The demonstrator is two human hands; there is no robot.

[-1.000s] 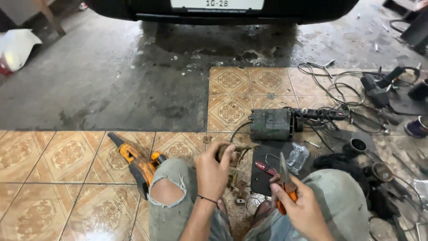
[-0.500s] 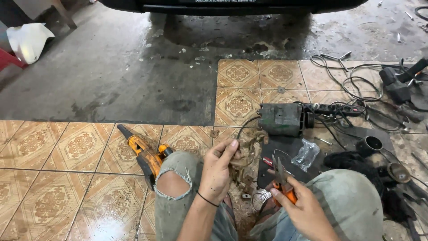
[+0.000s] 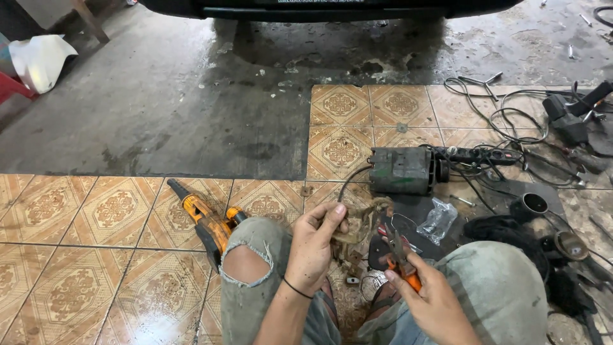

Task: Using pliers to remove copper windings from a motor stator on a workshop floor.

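Fingers (image 3: pixel 332 214) of the left hand (image 3: pixel 313 246) pinch a tangled brown part (image 3: pixel 363 220), too blurred to identify, above the tiled floor (image 3: pixel 115 211). Right hand (image 3: pixel 434 300), partly cut off below, wraps orange-handled pliers (image 3: pixel 399 252).

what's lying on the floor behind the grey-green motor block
Behind the boxy grey-green motor block lie patterned tan floor tiles, then wet grey concrete. The tile directly under it is covered.

The left hand (image 3: pixel 314 246) pinches a tangled brown part (image 3: pixel 361 222); the right hand (image 3: pixel 434 300) grips orange-handled pliers (image 3: pixel 399 252) just right of it.
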